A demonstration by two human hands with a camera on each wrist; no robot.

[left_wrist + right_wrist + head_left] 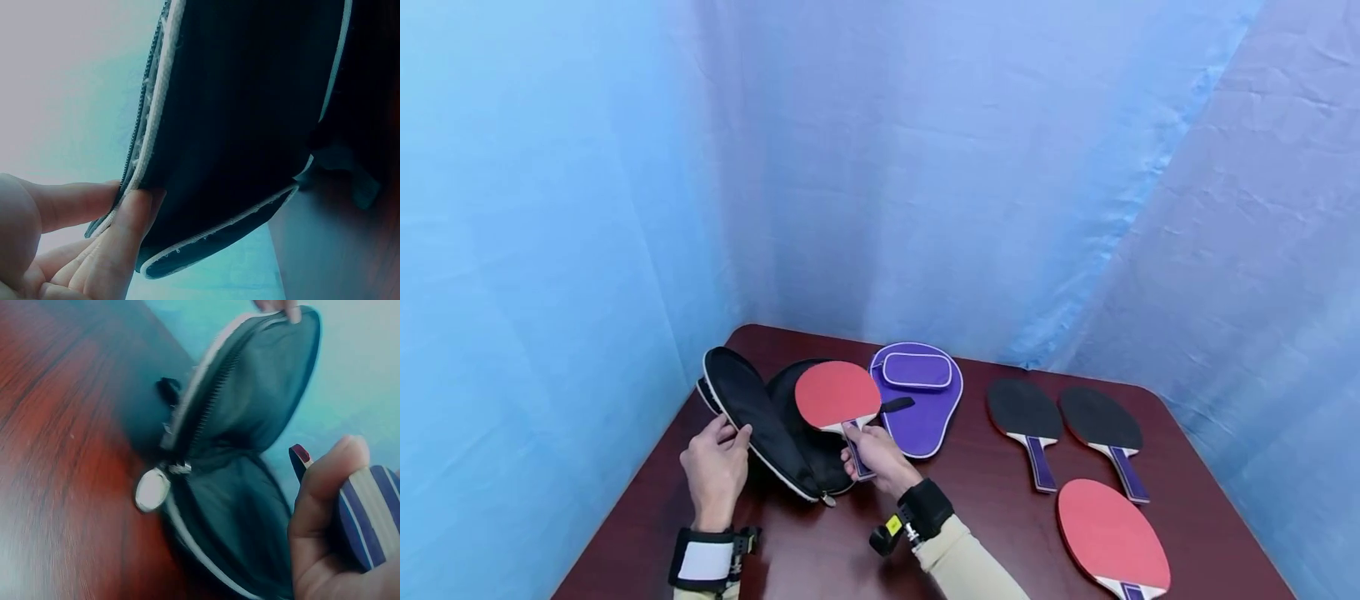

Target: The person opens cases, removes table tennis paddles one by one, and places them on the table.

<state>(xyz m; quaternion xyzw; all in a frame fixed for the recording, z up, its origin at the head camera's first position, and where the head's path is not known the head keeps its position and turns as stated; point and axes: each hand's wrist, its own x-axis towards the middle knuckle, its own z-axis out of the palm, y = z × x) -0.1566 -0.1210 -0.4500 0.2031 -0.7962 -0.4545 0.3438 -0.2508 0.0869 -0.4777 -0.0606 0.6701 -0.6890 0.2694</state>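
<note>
Red paddle (837, 393) hangs over the gaping black case (790, 446), right hand (880, 457) gripping its handle; left hand (717, 468) pinching the flap should lift wider.

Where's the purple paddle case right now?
In the head view, the purple case lies flat on the table near the back edge, just right of the open black case and left of the two black-faced paddles.

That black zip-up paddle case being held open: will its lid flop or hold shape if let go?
The black fabric paddle case looks soft. Its lid stands only where the left hand pinches the white-piped rim, so it would probably sag shut. It is likely light, and may slide on the glossy wooden table.
</note>
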